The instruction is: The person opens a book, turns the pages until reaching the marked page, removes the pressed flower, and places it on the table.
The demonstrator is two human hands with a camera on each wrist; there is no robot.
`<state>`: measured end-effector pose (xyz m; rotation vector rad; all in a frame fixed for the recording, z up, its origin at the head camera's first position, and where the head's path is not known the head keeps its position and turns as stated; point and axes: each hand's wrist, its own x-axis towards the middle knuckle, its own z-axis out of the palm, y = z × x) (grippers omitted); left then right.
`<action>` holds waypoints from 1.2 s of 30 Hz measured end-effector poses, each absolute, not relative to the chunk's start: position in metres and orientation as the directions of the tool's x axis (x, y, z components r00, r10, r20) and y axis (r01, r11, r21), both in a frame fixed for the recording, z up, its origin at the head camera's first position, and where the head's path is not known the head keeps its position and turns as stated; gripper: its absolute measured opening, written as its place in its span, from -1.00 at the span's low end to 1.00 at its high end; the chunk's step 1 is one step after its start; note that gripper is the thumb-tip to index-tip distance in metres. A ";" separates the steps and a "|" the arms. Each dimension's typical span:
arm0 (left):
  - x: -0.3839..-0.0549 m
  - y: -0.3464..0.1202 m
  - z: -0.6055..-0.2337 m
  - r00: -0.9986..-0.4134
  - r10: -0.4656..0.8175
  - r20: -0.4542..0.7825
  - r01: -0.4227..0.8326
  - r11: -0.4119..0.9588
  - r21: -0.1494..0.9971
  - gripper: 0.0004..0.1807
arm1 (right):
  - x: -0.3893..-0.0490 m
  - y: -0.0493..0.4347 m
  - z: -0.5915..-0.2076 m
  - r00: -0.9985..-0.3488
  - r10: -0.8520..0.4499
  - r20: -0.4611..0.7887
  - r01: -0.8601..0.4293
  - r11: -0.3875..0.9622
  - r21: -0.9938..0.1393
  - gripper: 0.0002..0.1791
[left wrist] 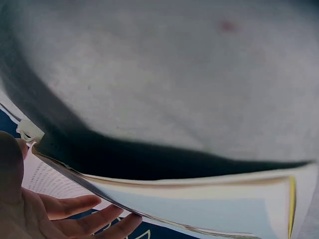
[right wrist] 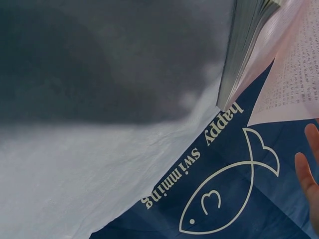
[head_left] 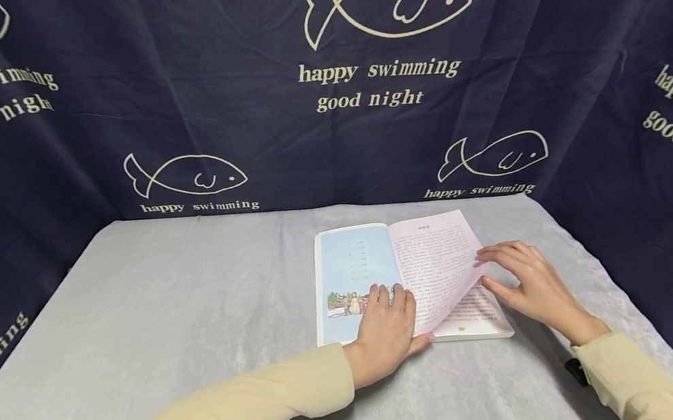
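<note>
A book [head_left: 354, 263] lies spread on the table, with a pale blue left page that carries a coloured picture near its foot. My left hand [head_left: 386, 328] rests on the lower part of that page by the spine, fingers spread and thumb out to the right. In the left wrist view, the fingers [left wrist: 94, 219] lie along the book. A pink printed page [head_left: 434, 261] stands partly raised and curved over the right side. My right hand [head_left: 531, 278] is at its outer edge, fingertips touching the page and thumb apart below them, near the edge.
Grey cloth covers the table [head_left: 199, 306]. Dark blue curtains [head_left: 271, 52] with white fish drawings and lettering hang behind and at both sides. A small black object [head_left: 575, 372] sits at the right sleeve's cuff. Under the raised page is another printed page [head_left: 482, 311].
</note>
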<state>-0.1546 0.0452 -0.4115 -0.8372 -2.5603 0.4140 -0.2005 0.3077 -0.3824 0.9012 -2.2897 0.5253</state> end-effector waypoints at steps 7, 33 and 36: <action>-0.157 0.044 -0.412 -0.730 0.616 0.296 0.502 0.777 -0.380 -0.24 | -0.200 0.307 -0.381 -0.566 -0.464 0.682 -0.718 0.684 -0.131 -0.63; -0.159 0.037 -0.408 -0.676 0.622 0.396 0.571 0.781 -0.252 -0.16 | -0.196 0.312 -0.384 -0.654 -0.419 0.629 -0.640 0.750 -0.166 -0.32; -0.159 0.037 -0.408 -0.662 0.626 0.413 0.579 0.776 -0.250 -0.14 | -0.195 0.313 -0.386 -0.647 -0.436 0.625 -0.649 0.745 -0.152 -0.37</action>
